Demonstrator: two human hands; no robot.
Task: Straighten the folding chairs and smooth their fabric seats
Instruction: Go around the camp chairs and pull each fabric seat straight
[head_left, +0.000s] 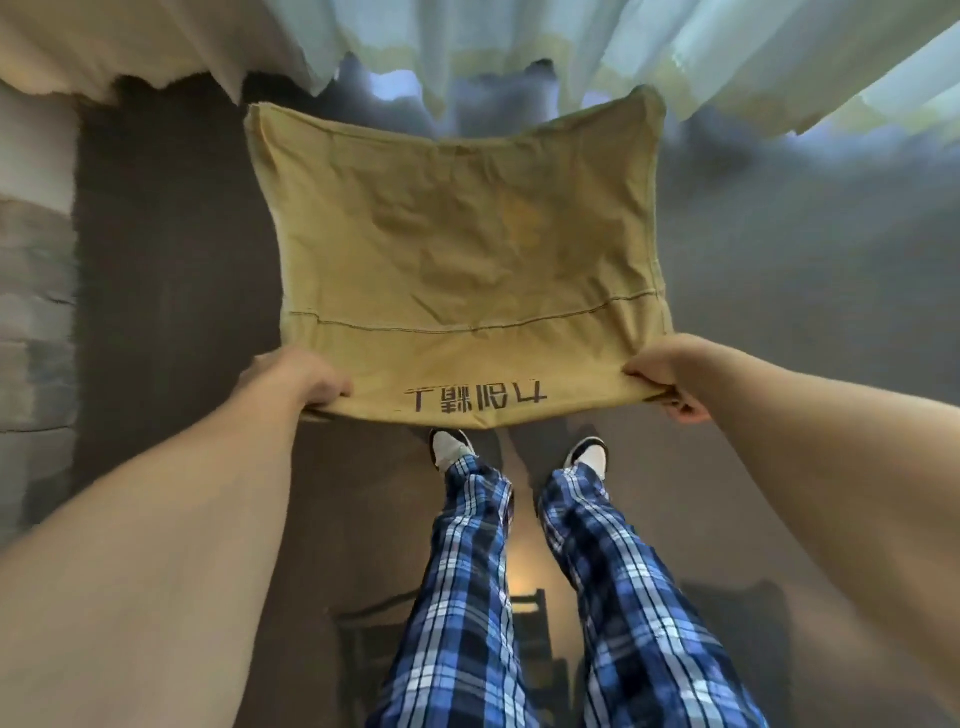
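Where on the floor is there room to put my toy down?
Bare floor lies right of the tan fabric seat, below the curtains. A dark strip is free on its left. It is crowded by the feet, near both hands.

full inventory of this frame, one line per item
fabric seat: 1, tan, centre, wrinkled, stitched seam and dark printed characters near the close edge
curtains: sheer, pale white-green, across the top
floor: grey-brown, around and under the seat
dark furniture: dark, bottom centre between the legs, type unclear
trousers: 1 pair, blue-white plaid, bottom centre
shoes: 2, dark with white, below the seat's close edge
left hand: gripping the seat's close left corner
right hand: gripping the seat's close right corner
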